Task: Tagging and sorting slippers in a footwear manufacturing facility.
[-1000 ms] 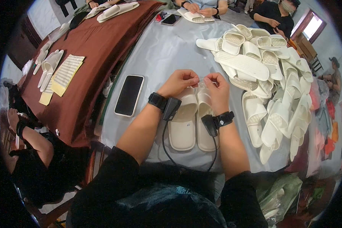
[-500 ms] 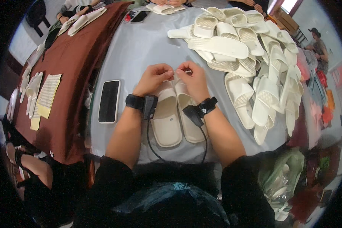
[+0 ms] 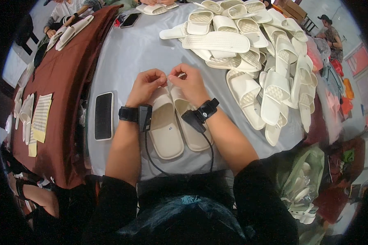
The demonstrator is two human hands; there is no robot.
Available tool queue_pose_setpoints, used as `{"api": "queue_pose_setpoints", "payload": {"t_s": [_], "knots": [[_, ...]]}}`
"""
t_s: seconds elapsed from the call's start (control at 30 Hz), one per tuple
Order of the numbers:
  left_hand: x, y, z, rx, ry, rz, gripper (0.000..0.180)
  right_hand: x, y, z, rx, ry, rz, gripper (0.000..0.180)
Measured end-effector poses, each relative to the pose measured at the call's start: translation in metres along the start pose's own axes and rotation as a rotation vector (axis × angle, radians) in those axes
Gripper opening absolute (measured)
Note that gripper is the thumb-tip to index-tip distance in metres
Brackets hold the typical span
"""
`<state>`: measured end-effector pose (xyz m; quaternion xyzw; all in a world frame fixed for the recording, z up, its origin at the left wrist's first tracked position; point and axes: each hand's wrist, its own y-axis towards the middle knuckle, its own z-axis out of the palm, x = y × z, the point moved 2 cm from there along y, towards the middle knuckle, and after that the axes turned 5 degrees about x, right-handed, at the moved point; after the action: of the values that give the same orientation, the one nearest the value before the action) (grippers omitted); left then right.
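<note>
Head view is showing a grey table [image 3: 122,57] carrying a large heap of white slippers [image 3: 253,53] toward its far right corner, with open grey surface lying between that heap and the near edge, and a black phone [image 3: 104,115] lying near the left edge. A pair of white slippers [image 3: 176,122] is lying side by side at the near edge, and the left hand [image 3: 145,83] and right hand [image 3: 188,81] are meeting over its toe end, fingertips pinched together on something too small to identify; judging by this, the pair is being joined while the heap is waiting.

Grey table [image 3: 131,53], slipper pair [image 3: 176,122], phone [image 3: 104,115], slipper pile [image 3: 253,53]
</note>
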<state>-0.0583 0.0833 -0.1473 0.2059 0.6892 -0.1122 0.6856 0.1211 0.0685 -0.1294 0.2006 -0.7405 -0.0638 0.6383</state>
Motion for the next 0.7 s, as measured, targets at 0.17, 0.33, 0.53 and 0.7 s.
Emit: {"api": "queue_pose_setpoints", "payload": {"t_s": [0.17, 0.33, 0.53, 0.7], "knots": [[0.0010, -0.0003, 0.0019, -0.008, -0.017, -0.053, 0.012, 0.0004, -0.0003, -0.0001, -0.009, 0.026, -0.016, 0.015], [0.0013, 0.0007, 0.0025, -0.016, 0.038, -0.056, 0.011, -0.0020, 0.0007, 0.0002, 0.030, 0.010, 0.027, 0.014], [-0.0036, 0.0057, 0.0068, -0.057, 0.036, -0.039, 0.013, -0.0031, 0.0030, -0.0016, -0.042, 0.099, -0.015, 0.013], [-0.0048, -0.0002, 0.0065, -0.078, -0.020, -0.020, 0.011, 0.0026, -0.0008, 0.0022, -0.026, 0.106, -0.036, 0.011]]}}
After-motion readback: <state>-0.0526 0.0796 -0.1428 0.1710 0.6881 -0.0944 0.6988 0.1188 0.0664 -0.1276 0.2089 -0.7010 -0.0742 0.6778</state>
